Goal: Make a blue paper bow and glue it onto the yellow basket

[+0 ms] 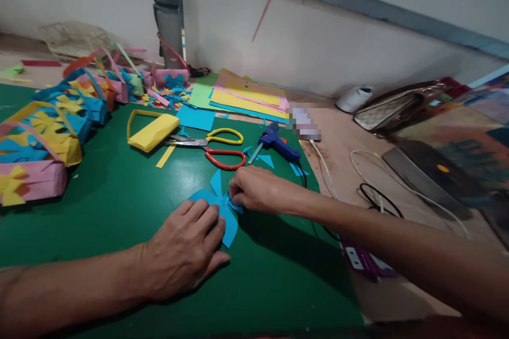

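A blue paper flower [228, 225] with pointed petals lies on the green mat, a glossy spot at its centre. My left hand [185, 243] rests over its left side, fingers laid flat and thumb stretched out on the mat. On the other side, my right hand [254, 189] is closed in a pinch at a right-hand petal; its fingertips are partly hidden. Just beyond the hands lie scissors [226, 159] with one yellow and one red handle. A blue glue gun [278, 142] lies to their right, a glue stick poking from it.
Small paper baskets with bows [75, 111] crowd the left, and a yellow paper basket [155, 132] touches the scissors' blades. Coloured paper sheets [246, 96] and scraps [169, 98] lie at the back. Cables and a purple power strip [368, 262] are on the right.
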`<state>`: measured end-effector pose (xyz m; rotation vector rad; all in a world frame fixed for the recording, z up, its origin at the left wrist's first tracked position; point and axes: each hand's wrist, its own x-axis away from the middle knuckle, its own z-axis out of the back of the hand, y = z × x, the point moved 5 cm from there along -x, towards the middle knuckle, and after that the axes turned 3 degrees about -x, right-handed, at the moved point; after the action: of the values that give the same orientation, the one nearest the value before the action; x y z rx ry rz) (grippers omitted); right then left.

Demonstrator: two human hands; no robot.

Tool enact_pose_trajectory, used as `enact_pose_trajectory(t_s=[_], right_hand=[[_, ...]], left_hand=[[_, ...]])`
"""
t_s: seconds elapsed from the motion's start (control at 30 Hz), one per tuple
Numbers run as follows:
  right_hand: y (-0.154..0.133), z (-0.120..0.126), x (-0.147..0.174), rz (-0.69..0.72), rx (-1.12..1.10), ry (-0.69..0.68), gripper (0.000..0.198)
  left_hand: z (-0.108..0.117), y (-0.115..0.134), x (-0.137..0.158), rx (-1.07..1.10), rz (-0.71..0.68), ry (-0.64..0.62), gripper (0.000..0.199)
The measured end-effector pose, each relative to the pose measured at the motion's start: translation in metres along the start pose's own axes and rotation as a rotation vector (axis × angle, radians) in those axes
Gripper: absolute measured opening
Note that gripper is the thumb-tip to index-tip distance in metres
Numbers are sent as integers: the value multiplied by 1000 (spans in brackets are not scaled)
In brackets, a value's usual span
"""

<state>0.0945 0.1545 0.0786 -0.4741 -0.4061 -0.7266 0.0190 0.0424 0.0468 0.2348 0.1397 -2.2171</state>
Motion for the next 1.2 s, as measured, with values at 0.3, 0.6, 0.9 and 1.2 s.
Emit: enact_pose_trajectory(t_s=[0.3,0.6,0.9,1.2], right_hand=[[-9,3,-1,-44,80,-26,10],[-14,4,-3,-60,108,-51,11],[-15,3,-3,-50,126,-58,13],[-14,2,-4,-55,138,-58,15]], left_hand=[[0,0,0,8,1,-7,37],[-1,0,0,21,2,-7,38],[0,0,0,0,5,3,37],[0,-1,0,8,8,6,36]])
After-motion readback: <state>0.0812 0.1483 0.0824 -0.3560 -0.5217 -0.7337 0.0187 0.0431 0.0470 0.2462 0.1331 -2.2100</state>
